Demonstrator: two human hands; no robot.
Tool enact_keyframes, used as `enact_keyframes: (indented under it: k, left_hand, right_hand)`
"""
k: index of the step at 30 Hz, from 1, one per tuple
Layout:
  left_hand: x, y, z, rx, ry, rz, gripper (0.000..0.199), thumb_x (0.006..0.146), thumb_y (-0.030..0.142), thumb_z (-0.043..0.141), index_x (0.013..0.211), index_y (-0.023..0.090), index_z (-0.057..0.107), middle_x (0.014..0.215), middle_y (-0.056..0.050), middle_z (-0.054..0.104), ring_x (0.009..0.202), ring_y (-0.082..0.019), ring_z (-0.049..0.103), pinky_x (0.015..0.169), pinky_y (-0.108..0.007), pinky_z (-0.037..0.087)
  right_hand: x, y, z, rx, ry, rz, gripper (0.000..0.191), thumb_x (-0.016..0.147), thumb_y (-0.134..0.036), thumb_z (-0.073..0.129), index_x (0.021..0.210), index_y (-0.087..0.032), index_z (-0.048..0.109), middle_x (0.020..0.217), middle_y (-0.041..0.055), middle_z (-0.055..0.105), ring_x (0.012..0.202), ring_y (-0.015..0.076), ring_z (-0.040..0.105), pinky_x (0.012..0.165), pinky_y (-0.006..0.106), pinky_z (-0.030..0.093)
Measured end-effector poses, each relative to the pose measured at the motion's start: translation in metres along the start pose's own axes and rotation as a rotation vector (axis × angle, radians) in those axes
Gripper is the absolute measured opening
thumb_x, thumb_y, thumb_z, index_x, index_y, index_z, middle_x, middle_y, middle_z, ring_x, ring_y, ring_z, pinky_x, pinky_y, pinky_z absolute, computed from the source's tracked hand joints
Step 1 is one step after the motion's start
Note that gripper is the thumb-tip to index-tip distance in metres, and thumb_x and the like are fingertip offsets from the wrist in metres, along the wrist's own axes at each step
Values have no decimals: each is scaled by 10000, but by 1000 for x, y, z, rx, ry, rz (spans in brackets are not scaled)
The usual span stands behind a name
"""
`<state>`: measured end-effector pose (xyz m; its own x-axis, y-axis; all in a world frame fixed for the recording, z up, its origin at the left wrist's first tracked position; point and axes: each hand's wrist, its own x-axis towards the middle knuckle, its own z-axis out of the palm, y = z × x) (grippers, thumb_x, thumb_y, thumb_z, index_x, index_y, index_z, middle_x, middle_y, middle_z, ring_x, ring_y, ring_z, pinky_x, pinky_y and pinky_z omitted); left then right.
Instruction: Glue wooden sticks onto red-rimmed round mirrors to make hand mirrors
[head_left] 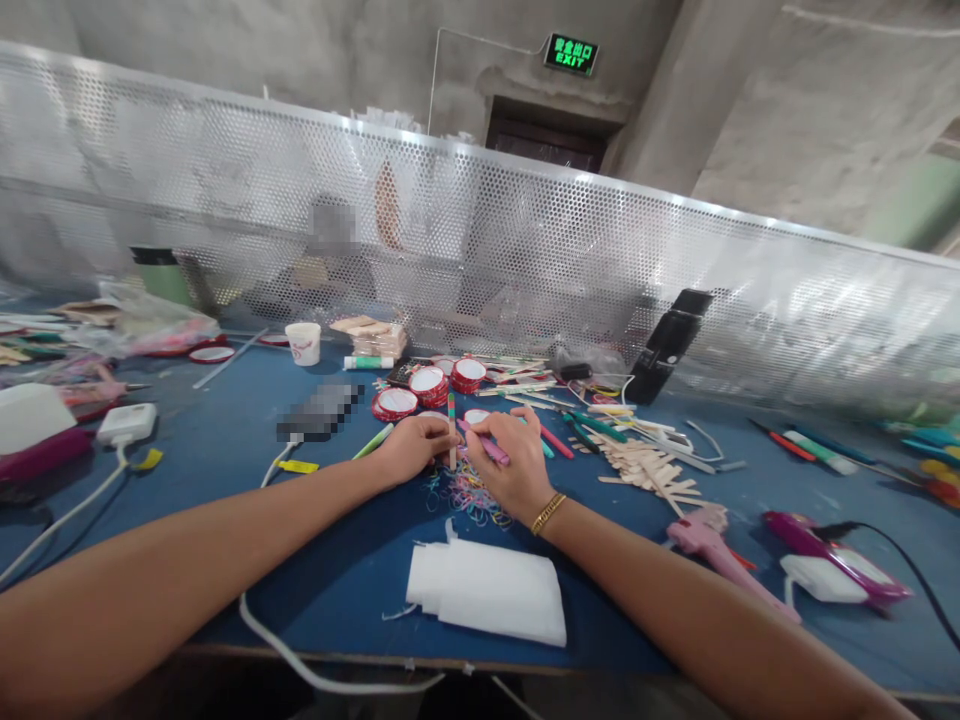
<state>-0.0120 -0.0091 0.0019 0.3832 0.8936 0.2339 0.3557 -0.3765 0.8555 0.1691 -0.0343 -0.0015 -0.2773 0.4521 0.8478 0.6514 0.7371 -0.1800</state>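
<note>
Upright between the fingertips of my left hand (409,450) is a wooden craft stick (451,408), its upper part coloured in green and red. My right hand (519,472) is closed around a pink marker (487,444), whose tip end points at the stick. Whether the tip touches the wood I cannot tell. Beneath both hands lies a loose heap of coloured rubber bands (474,494). A folded white cloth or paper packet (487,592) rests nearer the table's front edge.
Rolls of red-edged tape (427,384) sit behind the hands. Plain craft sticks (645,462) are scattered to the right, near a pink glue gun (705,540). A phone (321,412) with a white cable lies left. A perforated metal screen (540,240) borders the back.
</note>
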Motion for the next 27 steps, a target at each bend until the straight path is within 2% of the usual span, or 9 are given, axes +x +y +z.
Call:
enact_keyframes:
  k: [18, 27]
  left_hand:
    - [0, 2, 1, -24, 11, -6, 359, 763, 482, 614, 613, 156, 584, 563, 12, 539, 522, -109, 456, 513, -235, 352]
    - [1, -3, 0, 1, -4, 12, 378, 803, 484, 589, 625, 151, 605, 596, 3, 565, 539, -108, 460, 521, -233, 357]
  right_hand:
    - [0, 0, -1, 6, -33, -27, 142, 937, -297, 532, 833, -221, 591, 767, -4, 641, 760, 153, 585, 981, 391, 298]
    - [1, 0, -1, -30, 7, 18, 130, 912, -244, 554, 786, -217, 570, 777, -9, 651, 754, 147, 595, 1006, 399, 276]
